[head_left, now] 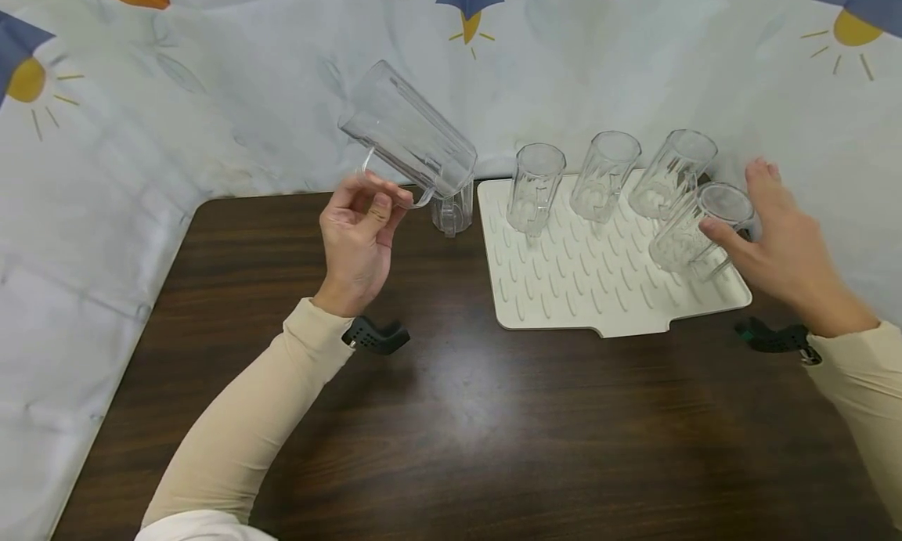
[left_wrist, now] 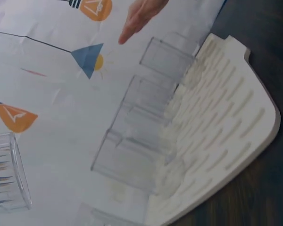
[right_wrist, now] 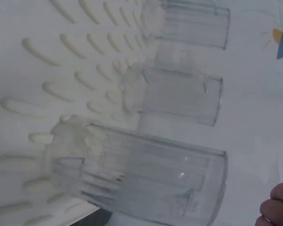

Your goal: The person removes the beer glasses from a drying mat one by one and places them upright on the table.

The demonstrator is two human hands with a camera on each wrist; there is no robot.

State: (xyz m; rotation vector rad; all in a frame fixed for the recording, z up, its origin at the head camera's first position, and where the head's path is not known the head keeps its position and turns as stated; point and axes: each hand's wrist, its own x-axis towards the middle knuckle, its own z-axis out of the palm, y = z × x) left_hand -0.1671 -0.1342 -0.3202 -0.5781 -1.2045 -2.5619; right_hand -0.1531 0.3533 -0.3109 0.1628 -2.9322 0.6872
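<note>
Rear mug (head_left: 454,214) partly hidden behind held mug (head_left: 416,130).

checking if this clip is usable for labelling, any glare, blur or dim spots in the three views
Head: pale glare on the dark tabletop, clear mugs fairly crisp; left wrist: soft, mug outlines fading into the pale backdrop; right wrist: dim, greyish and soft, with small highlights on the nearest mug.
</note>
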